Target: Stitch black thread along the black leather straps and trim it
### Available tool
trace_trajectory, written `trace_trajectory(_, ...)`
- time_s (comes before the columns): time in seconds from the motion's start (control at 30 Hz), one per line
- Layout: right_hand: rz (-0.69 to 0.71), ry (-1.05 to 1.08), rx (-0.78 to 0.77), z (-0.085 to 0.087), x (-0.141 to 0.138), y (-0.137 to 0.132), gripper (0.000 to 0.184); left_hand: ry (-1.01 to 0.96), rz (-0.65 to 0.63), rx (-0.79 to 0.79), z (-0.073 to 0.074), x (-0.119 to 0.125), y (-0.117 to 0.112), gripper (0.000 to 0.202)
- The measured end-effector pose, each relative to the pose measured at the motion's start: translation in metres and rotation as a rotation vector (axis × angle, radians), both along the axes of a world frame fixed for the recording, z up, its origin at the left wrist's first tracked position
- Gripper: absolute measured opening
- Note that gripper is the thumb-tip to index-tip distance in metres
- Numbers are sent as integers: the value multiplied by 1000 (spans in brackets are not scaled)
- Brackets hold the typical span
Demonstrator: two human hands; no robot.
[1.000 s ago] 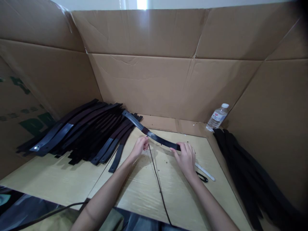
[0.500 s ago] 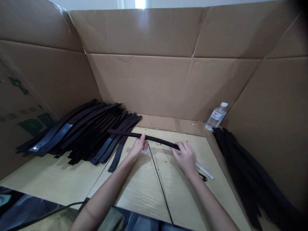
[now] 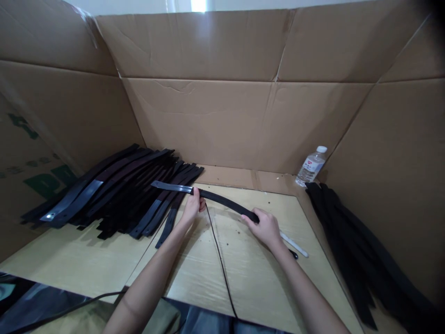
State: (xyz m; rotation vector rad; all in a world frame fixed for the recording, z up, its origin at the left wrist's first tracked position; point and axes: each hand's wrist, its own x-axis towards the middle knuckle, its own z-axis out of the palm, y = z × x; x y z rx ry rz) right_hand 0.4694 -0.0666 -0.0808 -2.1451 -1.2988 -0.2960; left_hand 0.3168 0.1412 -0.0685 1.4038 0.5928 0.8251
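Between my two hands a long, slightly curved black strip [image 3: 219, 198] is held above the wooden board. My left hand [image 3: 194, 204] is closed round it near its left part, thumb on top. Beyond that hand a bare, shiny flat end with a small hole points left. My right hand [image 3: 263, 226] grips the strip's right end, which is partly hidden in the fingers. From beneath my left hand a thin dark cord [image 3: 219, 255] runs down to the board's front edge. A white stick-like tool [image 3: 295, 244] and a small black looped end [image 3: 294, 253] lie beside my right wrist.
A heap of similar black strips [image 3: 114, 185] lies on the left. Long black fabric-like pieces [image 3: 347, 250] hang along the right side, near a clear water bottle [image 3: 310, 167]. Tall cardboard walls [image 3: 201, 120] surround the wooden board [image 3: 264, 278].
The strip has turned so its shiny flat end and broad face show. My left hand moved slightly left, and my right hand shifted a little down and left.
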Motion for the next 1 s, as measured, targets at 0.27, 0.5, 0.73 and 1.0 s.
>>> trace_trajectory(0.27,-46,-91,134,-7,3,1,35,55,-146,-241,-1,-1,-3,58)
trace_trajectory(0.5,-96,-151,174,-10,10,-1,26,98,-325,-356,1,-3,-3,58)
trace_trajectory(0.73,-116,-190,116,-3,9,-3,20,34,-272,-305,-2,-2,-2,45)
trace_trajectory(1.0,-36,-235,37,-4,1,-3,7,38,-234,-212,-1,-4,1,47)
